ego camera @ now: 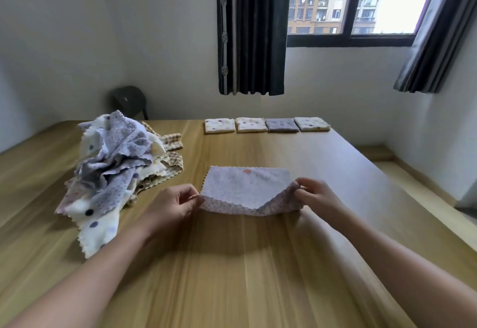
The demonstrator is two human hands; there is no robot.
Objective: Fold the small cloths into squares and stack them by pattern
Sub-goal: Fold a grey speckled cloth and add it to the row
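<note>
Two bare forearms come in from the near edge. The hands are well apart: left hand (173,205) pinches the near-left corner of the lilac cloth (245,188), right hand (318,194) pinches its near-right corner. The cloth sits mid-surface in front of the person. Its far part lies flat, its near edge is lifted and sags between the two pinches. The fabric is soft with a fine dot print, one orange spot near the far edge, and zigzag-cut edges. The surface (232,263) is light wood-grain with long straight streaks, matte. On its left is a loose pile (116,173) of crumpled cloths: lilac dotted, cream with big dark dots, tan gingham underneath, with the same zigzag edges. Along the far edge runs a row of four folded squares, just beside one another: first cream square (220,125), second cream square (251,124), grey-purple square (281,124), pale dotted square (312,123). The room has plain white walls and a dark stool (130,100) behind the pile; a small pale mark on it is too small to read. A dark-framed window (348,2) has dark pleated curtains (251,31) on both sides and shows apartment blocks outside.
</note>
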